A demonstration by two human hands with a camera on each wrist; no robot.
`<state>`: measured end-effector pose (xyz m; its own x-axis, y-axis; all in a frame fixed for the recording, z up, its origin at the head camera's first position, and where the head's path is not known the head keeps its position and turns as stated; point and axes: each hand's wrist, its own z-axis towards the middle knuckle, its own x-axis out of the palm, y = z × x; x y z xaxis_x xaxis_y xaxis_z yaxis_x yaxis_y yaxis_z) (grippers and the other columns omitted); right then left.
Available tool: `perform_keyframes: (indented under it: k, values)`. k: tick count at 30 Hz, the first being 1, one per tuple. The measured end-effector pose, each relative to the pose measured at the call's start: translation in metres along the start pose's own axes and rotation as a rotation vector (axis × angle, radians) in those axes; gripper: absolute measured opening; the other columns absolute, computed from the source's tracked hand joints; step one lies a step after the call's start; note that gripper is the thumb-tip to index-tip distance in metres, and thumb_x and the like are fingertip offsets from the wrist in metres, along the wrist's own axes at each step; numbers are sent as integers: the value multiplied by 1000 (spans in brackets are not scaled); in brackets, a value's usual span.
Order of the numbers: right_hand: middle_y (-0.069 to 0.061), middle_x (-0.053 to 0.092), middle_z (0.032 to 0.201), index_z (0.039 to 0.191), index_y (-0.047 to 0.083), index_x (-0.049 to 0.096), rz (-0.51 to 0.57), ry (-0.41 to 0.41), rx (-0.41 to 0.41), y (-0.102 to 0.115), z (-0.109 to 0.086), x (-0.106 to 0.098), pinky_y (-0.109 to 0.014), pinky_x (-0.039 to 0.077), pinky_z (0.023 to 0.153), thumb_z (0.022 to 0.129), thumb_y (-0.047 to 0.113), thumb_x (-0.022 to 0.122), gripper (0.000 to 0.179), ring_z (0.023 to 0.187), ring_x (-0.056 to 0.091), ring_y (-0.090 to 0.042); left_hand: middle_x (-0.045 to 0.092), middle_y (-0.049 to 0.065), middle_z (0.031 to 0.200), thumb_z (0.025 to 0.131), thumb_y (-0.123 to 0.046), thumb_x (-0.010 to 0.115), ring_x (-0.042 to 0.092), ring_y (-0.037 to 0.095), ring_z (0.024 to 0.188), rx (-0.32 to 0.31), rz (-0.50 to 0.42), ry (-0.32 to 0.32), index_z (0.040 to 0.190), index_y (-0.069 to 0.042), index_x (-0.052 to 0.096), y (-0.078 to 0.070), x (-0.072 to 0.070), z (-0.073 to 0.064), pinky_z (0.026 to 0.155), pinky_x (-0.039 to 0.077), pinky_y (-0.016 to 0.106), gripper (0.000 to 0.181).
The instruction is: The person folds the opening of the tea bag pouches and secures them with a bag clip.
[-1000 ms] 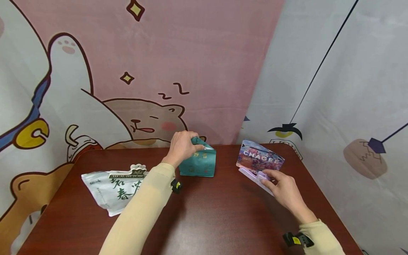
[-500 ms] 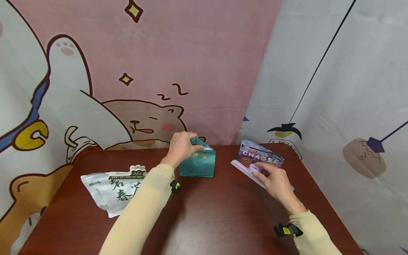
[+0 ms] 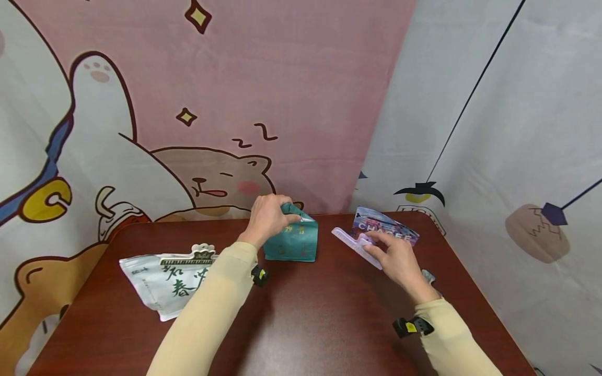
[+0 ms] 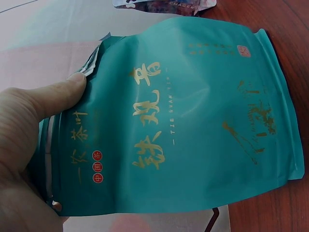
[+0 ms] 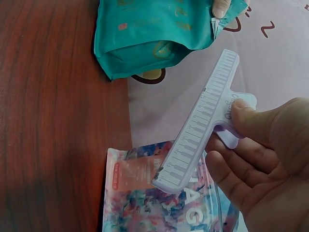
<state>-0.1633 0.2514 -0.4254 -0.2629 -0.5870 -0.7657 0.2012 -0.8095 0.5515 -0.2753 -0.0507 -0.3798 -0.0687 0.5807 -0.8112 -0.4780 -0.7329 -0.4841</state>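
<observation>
A teal tea bag (image 4: 193, 121) with gold lettering stands upright near the back of the table. My left hand (image 3: 268, 218) pinches its top edge, the thumb (image 4: 67, 94) lying across the front of the folded rim. My right hand (image 3: 397, 261) holds a long lilac bag clip (image 5: 198, 125) by its handle, between thumb and fingers. Piano-key markings run along the clip's bar. In the head view the clip (image 3: 355, 245) is right of the teal bag and apart from it. Behind the right hand stands a colourful CHAGEE pouch (image 3: 381, 224), partly covered by that hand.
At left on the brown table (image 3: 324, 324) is a white pouch (image 3: 164, 279) with green characters, a cream clip (image 3: 202, 251) across its top. A small greyish item (image 3: 428, 277) shows beside the right wrist. A cartoon-printed cloth (image 3: 320, 104) hangs behind the table.
My right hand has moved left with the lilac bag clip, away from the front of the CHAGEE pouch and closer to the teal bag. The left hand and the teal bag have stayed in place.
</observation>
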Motion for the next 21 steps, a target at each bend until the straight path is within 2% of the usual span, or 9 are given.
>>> perform_keyframes:
  k: [13, 21]
  values:
    - [-21, 75, 111, 121, 1, 73, 9, -22, -48, 8, 14, 4, -54, 55, 81, 90, 6, 78, 32, 92, 71, -36, 33, -8, 54, 82, -36, 89, 34, 12, 52, 5, 13, -5, 72, -20, 68, 0, 1, 2, 54, 26, 30, 28]
    - [-16, 77, 105, 117, 4, 75, 34, -27, -55, 14, 26, 10, -50, 53, 78, 90, 7, 78, 27, 89, 69, -32, 36, -8, 55, 82, -35, 89, 37, 13, 52, 7, 10, -7, 71, -20, 68, 0, 1, 1, 55, 28, 31, 29]
